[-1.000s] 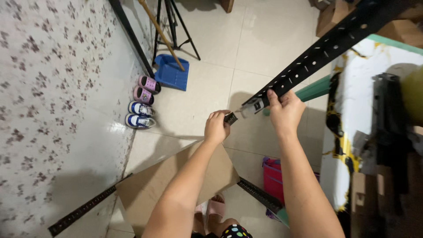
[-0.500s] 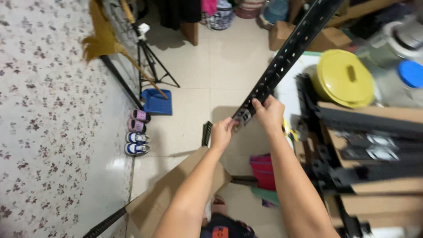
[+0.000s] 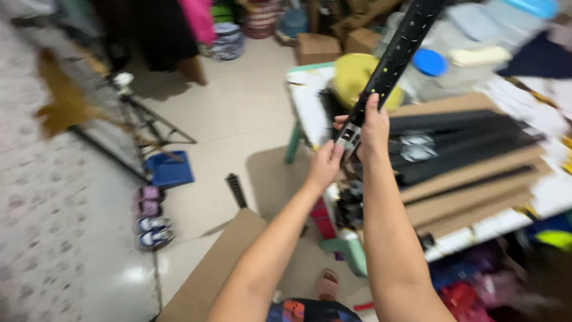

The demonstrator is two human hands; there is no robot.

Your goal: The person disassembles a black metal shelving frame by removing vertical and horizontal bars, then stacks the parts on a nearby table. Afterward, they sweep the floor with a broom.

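Right hand wrapped shut round the black slotted rail near its lower end; left hand pinching the metal end piece. Held slanting up over the table, above more black rails and cardboard. Probably stiff, long, end-heavy; best gripped low with both hands.

On the table, a round lid sits at the far left corner, with long rails lying on cardboard sheets along the near edge. Left of the table, a dustpan lies on the floor beyond the shoes.
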